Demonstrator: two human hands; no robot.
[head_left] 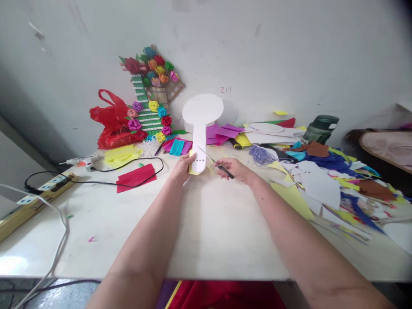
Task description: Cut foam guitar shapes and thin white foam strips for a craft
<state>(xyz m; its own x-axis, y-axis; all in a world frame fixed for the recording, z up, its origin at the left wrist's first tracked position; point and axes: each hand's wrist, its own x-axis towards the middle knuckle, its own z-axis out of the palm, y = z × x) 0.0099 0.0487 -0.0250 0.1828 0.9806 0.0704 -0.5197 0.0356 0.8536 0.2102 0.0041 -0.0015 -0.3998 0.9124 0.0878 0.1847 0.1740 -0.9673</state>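
Bare forearms reach out from the near edge of the desk (206,240), and we follow them to a white cutout (200,128) shaped like a paddle, round at the top and narrow at the stem. Our left hand (182,168) pinches the lower stem between thumb and fingers, closed firmly enough to stand the cutout upright and tilted away from us, which keeps its bottom edge steady and open to the blades. A yellow sheet (191,168) shows just behind that stem, held in the same grip. Our right hand (234,167) is curled shut around the dark handles of the scissors (214,162), whose thin blades point left and meet the stem just above a row of small dots. Both hands work over the bare middle of the desk, clear of the clutter. Coloured paper scraps (325,180) spread to the right, near a green jar (321,128). At the back, a paper-flower piece (149,92) leans on the wall beside a red bag (113,122). A power strip (41,189) lies along the left edge.
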